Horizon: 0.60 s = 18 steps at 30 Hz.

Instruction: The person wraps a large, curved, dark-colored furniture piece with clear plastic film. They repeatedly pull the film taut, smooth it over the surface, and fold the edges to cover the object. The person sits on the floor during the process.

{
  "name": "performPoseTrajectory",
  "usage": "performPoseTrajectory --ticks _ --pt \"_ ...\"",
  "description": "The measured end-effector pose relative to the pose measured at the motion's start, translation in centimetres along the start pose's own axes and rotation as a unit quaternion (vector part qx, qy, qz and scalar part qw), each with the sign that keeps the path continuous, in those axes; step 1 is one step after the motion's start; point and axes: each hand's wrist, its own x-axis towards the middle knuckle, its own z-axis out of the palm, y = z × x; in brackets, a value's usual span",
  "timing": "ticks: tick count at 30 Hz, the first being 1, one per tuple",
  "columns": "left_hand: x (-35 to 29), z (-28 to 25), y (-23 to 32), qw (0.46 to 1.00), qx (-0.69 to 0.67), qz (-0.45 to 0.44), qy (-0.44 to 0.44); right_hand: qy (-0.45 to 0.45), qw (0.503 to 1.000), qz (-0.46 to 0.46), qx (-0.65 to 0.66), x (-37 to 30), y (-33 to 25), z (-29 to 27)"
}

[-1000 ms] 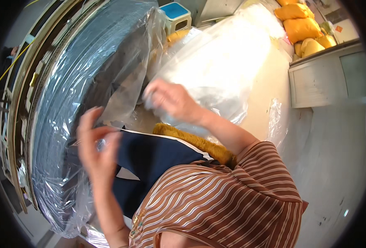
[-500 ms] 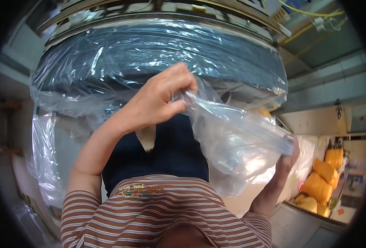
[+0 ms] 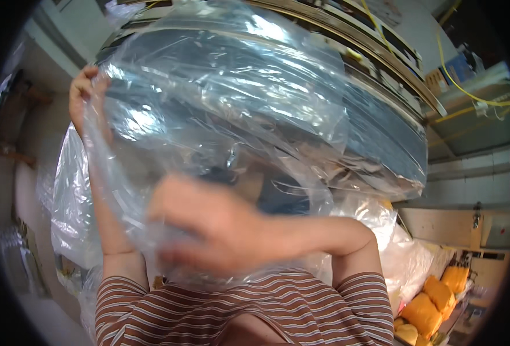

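A large sheet of clear plastic film (image 3: 220,92) is spread between my hands. It hangs across the front of a long dark padded block (image 3: 376,127). My left hand (image 3: 88,95) is raised at the block's left end, its fingers closed on the film's edge. Lower down, in front of my chest, my right hand (image 3: 214,228) is smeared by motion. Its fingers look curled round the film's edge, which runs down to it from my left hand. Parts of my lap and the block's lower front show only through the film.
Behind the block runs a wooden slatted frame (image 3: 382,55). More crumpled clear plastic (image 3: 73,202) hangs at the left. To the right lie a pale plastic-covered heap (image 3: 408,262) and several orange bundles (image 3: 422,311). A yellow cable (image 3: 448,66) dangles at the upper right.
My left hand has swung far left and up with the film. My right hand has come from the right side across to the front of my chest. The film now spreads over the block.
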Motion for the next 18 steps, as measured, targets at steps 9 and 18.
performPoseTrajectory --ticks 9,18 --pt "-5.2 -13.7 -0.3 0.766 0.391 -0.301 -0.412 -0.115 0.806 0.133 -0.564 0.4 12.0 -10.0" --pt "1.8 5.4 -5.6 0.903 0.349 0.036 -0.247 -0.119 0.796 0.157 -0.573 0.7 12.1 -9.8"
